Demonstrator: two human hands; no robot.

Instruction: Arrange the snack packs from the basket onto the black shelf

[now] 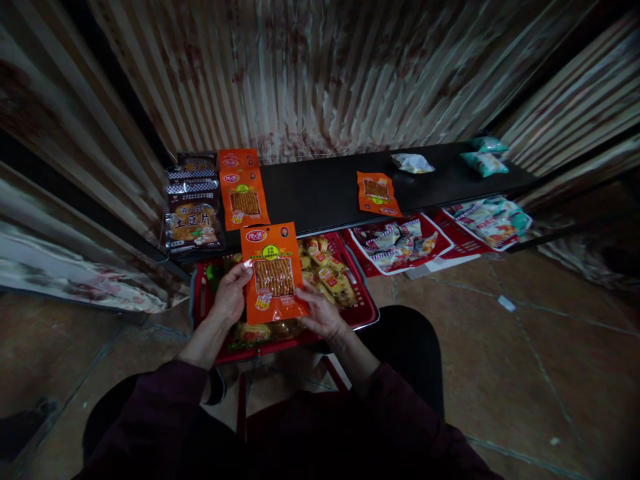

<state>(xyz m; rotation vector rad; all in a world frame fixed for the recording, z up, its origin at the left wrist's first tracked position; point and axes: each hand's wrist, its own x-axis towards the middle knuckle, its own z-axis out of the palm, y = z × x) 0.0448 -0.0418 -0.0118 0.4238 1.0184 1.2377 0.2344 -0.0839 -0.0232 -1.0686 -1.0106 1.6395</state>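
An orange snack packet (273, 275) with a clear window showing brown strips is held up in front of me. My left hand (231, 295) pinches its left edge, thumb on the front. My right hand (323, 313) grips the lower right edge. Below and behind the packet is a red basket (369, 313) with several yellow-wrapped snacks (331, 273) inside, partly hidden by the packet and my hands. At the left end of the black shelf (315, 190) lie similar orange packets (245, 200) beside dark brown potato-slice packets (194, 217).
Another orange packet (379, 194) lies mid-shelf, with a white packet (413, 163) and teal packets (484, 163) farther right. Under the shelf edge, red baskets (453, 248) hold bagged snacks (400, 243). Corrugated panels (320, 87) stand behind; the floor is tiled (560, 320).
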